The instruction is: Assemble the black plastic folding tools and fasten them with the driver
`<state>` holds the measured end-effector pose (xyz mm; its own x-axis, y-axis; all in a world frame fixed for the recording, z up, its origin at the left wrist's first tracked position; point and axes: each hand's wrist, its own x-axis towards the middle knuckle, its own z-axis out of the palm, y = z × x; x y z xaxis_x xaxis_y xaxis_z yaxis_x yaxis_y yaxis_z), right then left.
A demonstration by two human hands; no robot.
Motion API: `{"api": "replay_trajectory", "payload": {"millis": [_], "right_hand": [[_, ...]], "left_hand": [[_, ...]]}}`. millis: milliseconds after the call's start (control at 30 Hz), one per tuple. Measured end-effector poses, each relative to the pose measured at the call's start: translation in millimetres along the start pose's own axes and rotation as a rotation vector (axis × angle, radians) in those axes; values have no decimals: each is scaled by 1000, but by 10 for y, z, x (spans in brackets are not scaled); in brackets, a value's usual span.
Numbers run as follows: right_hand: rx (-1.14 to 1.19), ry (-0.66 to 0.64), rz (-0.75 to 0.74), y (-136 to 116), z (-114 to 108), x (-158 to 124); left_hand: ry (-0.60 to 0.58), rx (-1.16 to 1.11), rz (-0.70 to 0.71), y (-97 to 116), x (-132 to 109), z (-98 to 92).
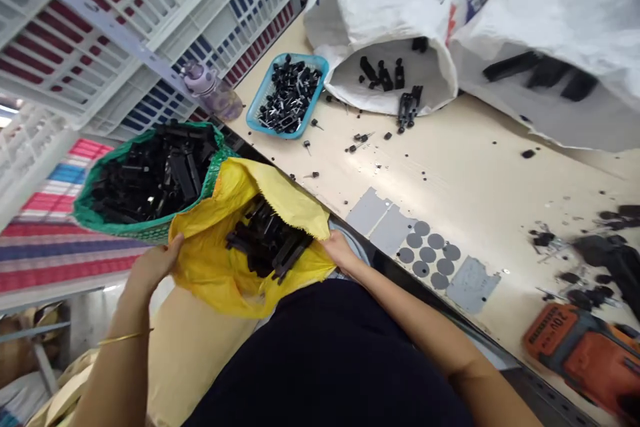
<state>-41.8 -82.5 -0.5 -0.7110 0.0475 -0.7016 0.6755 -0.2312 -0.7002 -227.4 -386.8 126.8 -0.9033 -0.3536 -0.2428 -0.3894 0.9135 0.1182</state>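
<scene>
A yellow woven sack (210,280) hangs with its mouth spread wide between my two hands. My left hand (156,263) pinches its left rim, and my right hand (340,250) grips the right rim beside the table edge. Inside the sack lie several black plastic parts (270,237), long and blocky. Just beyond it, touching or nearly so, stands a green mesh basket (85,203) heaped with similar black parts (150,173). The sack's bottom is out of sight.
On the table (450,153) are a blue basket (255,110) of small black pieces, two white sacks (380,27) holding black parts, grey discs (427,255), loose bits and an orange power tool (585,353). A purple bottle (215,93) stands by white crates (165,20).
</scene>
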Motion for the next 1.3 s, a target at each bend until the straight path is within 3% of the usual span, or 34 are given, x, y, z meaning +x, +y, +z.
{"api": "replay_trajectory", "payload": {"millis": [33, 100, 133, 167, 200, 300, 333, 400, 467, 600, 633, 700, 767, 867, 933, 967, 1067, 1167, 1300], "right_hand": [[18, -2, 5, -8, -16, -18], [36, -2, 5, -24, -61, -72], [36, 5, -1, -34, -87, -104], [34, 5, -9, -44, -116, -138], [34, -23, -20, -53, -150, -178], [64, -244, -108, -26, -319, -353], [76, -319, -157, 14, -407, -433], [112, -344, -252, 153, -637, -614], [188, -159, -296, 363, -917, -797], [298, 610, -229, 836, -1457, -1081], [283, 804, -184, 926, -1570, -1130], [252, 1112, -96, 1039, -1777, -1211], [234, 1313, -50, 1062, -1982, -1279], [167, 1590, 47, 1003, -2357, -1391], [142, 1727, 204, 970, -2674, -1477], [161, 1769, 312, 969, -2848, -1521], [299, 1734, 578, 1023, -3352, -1640], [358, 1694, 633, 1095, -3685, -1704], [289, 1651, 600, 1107, -3732, -1704]], "left_hand": [[56, 144, 66, 219, -79, -53], [323, 442, 382, 694, -330, -40], [344, 501, 558, 929, -476, 37], [256, 532, 678, 1150, -619, 161], [66, 537, 766, 1350, -749, 327], [-712, 483, 770, 1800, -971, 916], [-847, 449, 734, 1912, -983, 1069], [-865, 431, 826, 2132, -946, 1188], [-792, 427, 928, 2407, -909, 1034], [-779, 169, 1016, 3160, -1129, 546], [-757, 107, 1052, 3334, -1256, 549], [-736, 77, 1230, 3572, -1568, 800], [-696, 218, 1504, 3621, -1905, 1311], [-638, 358, 1909, 3406, -2349, 2194], [-519, 326, 2116, 3196, -2551, 2631], [-387, 262, 2196, 3106, -2617, 2776], [-135, 104, 2327, 2966, -2693, 2958], [-107, 41, 2348, 2986, -2679, 2945], [-114, 22, 2335, 3032, -2674, 2918]]}}
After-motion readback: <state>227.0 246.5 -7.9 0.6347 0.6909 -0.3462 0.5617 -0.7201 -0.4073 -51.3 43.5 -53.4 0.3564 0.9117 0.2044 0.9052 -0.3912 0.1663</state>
